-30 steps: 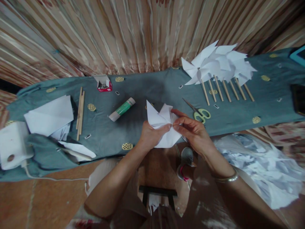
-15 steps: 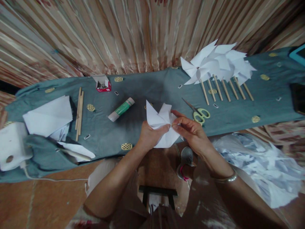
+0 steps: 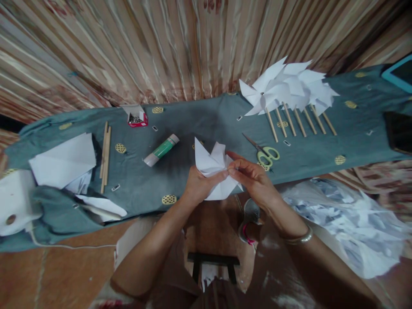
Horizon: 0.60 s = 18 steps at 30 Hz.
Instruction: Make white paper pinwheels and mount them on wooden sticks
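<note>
My desk (image 3: 209,120) is a long narrow surface draped in a slate-blue cloth (image 3: 322,150) dotted with small yellow latticed ovals; behind it hangs a pleated curtain (image 3: 161,47) of shiny striped fabric in cream, tan and brown; below the near edge is a terracotta floor (image 3: 64,274).

Both of my hands are closed on the folded paper (image 3: 210,161), which I hold just above the near edge at the middle of the desk; my left hand (image 3: 199,186) grips it from below with the thumb pressed on top; my right hand (image 3: 254,178) pinches its centre with fingertips and thumb, a metal bangle (image 3: 298,238) on that wrist. The paper is white, crisp and creased, its pointed flaps sticking up and out.

Just beyond my right hand lie scissors (image 3: 265,152) with pale yellow-green loops; farther back a row of finished pinwheels (image 3: 286,88) overlaps, white blades on slim wooden sticks. To the left lie a green-and-white glue stick (image 3: 161,150) on its side, a small open red box (image 3: 137,118), a few bare wooden sticks (image 3: 104,154) and loose white sheets (image 3: 64,161). At my right, off the desk, a crumpled clear plastic bag (image 3: 344,219) holds white paper scraps.
</note>
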Each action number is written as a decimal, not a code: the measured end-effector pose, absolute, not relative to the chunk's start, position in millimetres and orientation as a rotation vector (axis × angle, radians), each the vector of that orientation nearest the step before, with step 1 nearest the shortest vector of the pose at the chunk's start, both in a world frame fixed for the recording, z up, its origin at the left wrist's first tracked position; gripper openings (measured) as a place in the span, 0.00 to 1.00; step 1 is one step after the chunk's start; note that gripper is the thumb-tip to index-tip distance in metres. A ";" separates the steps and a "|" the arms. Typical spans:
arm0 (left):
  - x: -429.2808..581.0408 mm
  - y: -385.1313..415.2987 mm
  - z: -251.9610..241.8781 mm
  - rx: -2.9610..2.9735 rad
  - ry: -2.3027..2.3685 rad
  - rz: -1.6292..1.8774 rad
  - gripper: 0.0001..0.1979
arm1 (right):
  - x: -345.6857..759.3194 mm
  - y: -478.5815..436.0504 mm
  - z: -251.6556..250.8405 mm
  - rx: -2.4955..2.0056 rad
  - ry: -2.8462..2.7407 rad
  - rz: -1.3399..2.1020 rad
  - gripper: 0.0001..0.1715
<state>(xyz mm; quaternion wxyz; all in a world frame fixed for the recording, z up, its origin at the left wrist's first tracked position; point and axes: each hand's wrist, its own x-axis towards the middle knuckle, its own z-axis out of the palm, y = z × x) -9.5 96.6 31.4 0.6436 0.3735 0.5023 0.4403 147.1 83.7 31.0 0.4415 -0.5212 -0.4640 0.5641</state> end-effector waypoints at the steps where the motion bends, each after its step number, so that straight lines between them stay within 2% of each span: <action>1: -9.6 96.8 31.2 0.850 1.150 1.007 0.18 | 146.9 83.8 30.6 -1.286 -1.147 1.404 0.15; 7: -12.6 97.3 29.5 0.857 1.177 1.008 0.18 | 144.2 84.0 28.8 -1.253 -1.123 1.414 0.17; 13: -14.2 97.7 28.3 0.852 1.153 1.029 0.22 | 143.7 85.1 28.6 -1.240 -1.069 1.390 0.16; 16: -13.3 98.3 26.4 0.798 1.160 1.064 0.20 | 149.9 90.4 30.4 -1.280 -1.004 1.308 0.25; 18: -12.8 98.3 25.0 0.760 1.152 1.067 0.20 | 155.5 94.3 33.2 -1.309 -0.963 1.338 0.28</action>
